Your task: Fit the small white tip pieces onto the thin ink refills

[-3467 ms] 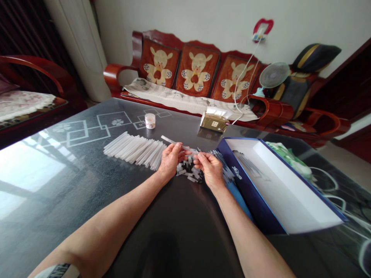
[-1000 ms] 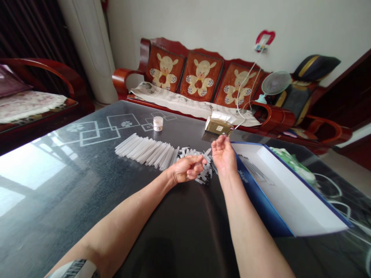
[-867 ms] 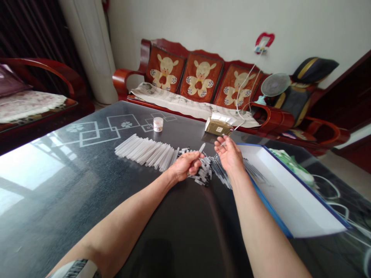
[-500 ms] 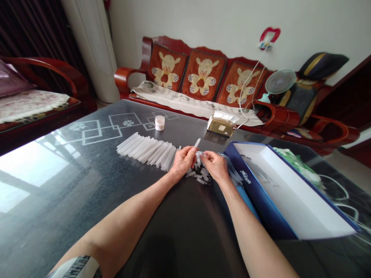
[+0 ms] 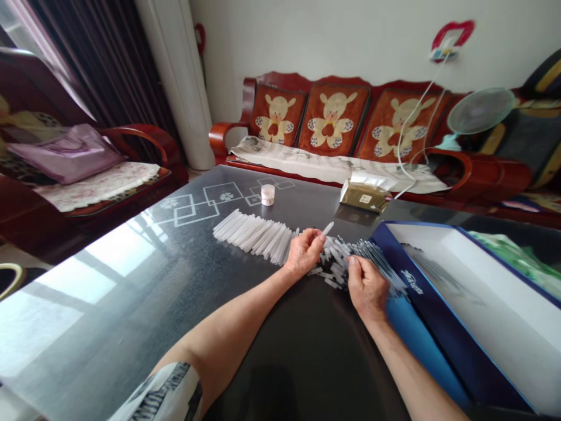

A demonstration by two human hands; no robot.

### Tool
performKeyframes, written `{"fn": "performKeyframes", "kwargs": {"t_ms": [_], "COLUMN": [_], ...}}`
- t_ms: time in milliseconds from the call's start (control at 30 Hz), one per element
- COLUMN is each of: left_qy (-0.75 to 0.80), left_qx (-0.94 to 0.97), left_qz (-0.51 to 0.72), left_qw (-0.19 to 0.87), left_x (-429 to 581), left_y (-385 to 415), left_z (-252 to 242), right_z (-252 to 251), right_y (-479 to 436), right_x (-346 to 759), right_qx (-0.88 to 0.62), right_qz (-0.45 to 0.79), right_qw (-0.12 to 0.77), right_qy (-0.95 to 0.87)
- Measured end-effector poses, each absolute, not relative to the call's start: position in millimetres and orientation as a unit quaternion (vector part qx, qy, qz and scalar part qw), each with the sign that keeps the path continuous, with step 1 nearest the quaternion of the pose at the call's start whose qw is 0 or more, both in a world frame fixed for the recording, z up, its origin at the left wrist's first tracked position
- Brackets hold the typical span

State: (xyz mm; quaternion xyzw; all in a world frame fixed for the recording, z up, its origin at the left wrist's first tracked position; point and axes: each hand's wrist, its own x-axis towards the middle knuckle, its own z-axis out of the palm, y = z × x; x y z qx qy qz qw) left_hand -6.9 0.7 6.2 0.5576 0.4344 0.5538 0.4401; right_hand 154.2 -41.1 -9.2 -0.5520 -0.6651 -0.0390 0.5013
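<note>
My left hand (image 5: 303, 252) is closed around a slim translucent white plastic tube (image 5: 328, 228), whose tip pokes out above the thumb. To its left lies a row of similar white tubes (image 5: 252, 234), side by side on the dark table. Between my hands is a loose heap of short white plastic pieces (image 5: 336, 270). My right hand (image 5: 367, 285) sits just right of this heap with thumb and fingers pressed together; whatever they hold is hidden. Beyond it, thin grey sticks (image 5: 372, 252) lie along a blue box (image 5: 412, 283).
The glossy dark table (image 5: 166, 286) carries a small white jar (image 5: 267, 195) and a tissue box (image 5: 364, 196) toward the back. A green-and-white packet (image 5: 515, 251) lies behind the blue box. A wooden sofa (image 5: 302, 79) and a fan (image 5: 481, 111) stand beyond.
My right hand has drawn away from the left, toward the right and nearer me. The left hand keeps the tube. My view has swung to the left.
</note>
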Motion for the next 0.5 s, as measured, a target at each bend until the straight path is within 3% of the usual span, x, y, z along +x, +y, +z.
{"fn": "performKeyframes", "kwargs": {"t_ms": [267, 500], "left_qy": [0.551, 0.729], "left_qx": [0.646, 0.6], "left_qz": [0.506, 0.329], "left_qw": [0.154, -0.008], "left_x": [-21, -123], "left_y": [1, 40], "left_z": [27, 59], "right_z": [-12, -17], "right_y": [-35, -33], "right_x": [155, 157], "right_qx": [-0.54, -0.529], "right_qz": [-0.047, -0.045], "right_qw": [0.494, 0.505], "right_qy": [-0.679, -0.68]}}
